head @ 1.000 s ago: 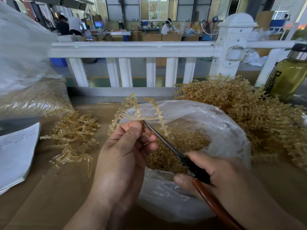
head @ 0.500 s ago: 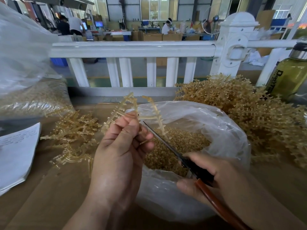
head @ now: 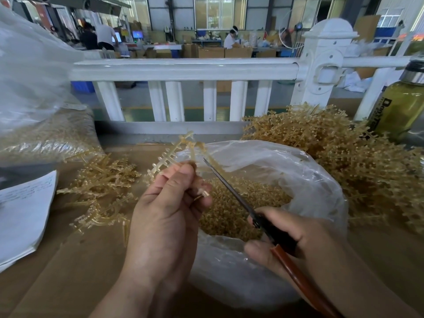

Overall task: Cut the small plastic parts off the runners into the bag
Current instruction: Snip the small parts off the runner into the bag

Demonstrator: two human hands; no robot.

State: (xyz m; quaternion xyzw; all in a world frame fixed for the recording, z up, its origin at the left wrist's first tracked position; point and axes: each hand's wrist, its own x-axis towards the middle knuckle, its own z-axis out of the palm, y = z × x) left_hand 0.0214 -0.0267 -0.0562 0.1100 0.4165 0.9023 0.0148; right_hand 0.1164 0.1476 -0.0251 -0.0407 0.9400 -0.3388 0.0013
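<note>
Grip on the work governs the cut. The left hand pinches a translucent amber plastic runner with comb-like rows of small parts between thumb and curled fingers and holds it upright at the near-left rim of the crumpled clear plastic bag. The right hand is clenched round the black and red-brown handles of the slim-bladed steel scissors. The scissor tip lies against the runner's right-hand branch, just above the left fingertips. The blades show as one thin line, so whether they are parted cannot be told. For a clean step, the operator should probably turn the runner, not the scissors, to bring each part to the blade. Each cut belongs at the gate, close to the part, so that no stub remains. The left fingertips should stay below the cutting line. The branch being cut should hang over the bag opening, so that freed parts drop onto the heap of loose amber parts and do not flick onto the brown cardboard work surface. Outward from the bag, a small pile of bare-looking runners lies to the left. A large tangled pile of part-laden runners lies to the right.
</note>
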